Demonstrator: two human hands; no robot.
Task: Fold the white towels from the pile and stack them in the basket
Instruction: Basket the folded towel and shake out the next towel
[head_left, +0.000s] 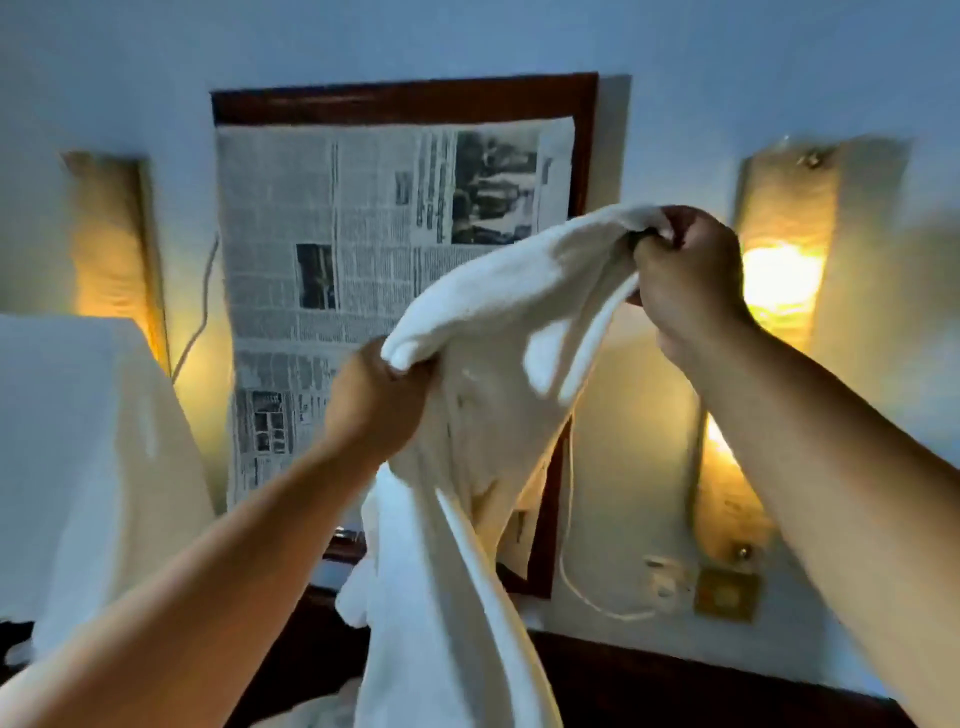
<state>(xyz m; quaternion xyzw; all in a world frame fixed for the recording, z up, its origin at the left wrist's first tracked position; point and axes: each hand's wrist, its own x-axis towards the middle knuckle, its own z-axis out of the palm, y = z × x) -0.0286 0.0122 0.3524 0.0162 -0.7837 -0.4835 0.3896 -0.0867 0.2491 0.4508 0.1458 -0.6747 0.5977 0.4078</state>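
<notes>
A white towel (483, 332) hangs in the air in front of me, held up by both hands. My left hand (376, 410) grips its lower left edge in a fist. Higher up and to the right, my right hand (685, 275) grips another part of the edge. The towel sags between the hands, and its long tail drops past the bottom of the head view. More white cloth (358, 597) shows low behind the hanging tail. No basket is in view.
On the wall ahead is a wood-framed panel (405, 98) covered with newspaper (363, 234). Lit wall lamps glow at the left (114, 244) and right (784, 270). A white covered shape (83, 457) stands at the left. A cord and socket (670, 582) sit at lower right.
</notes>
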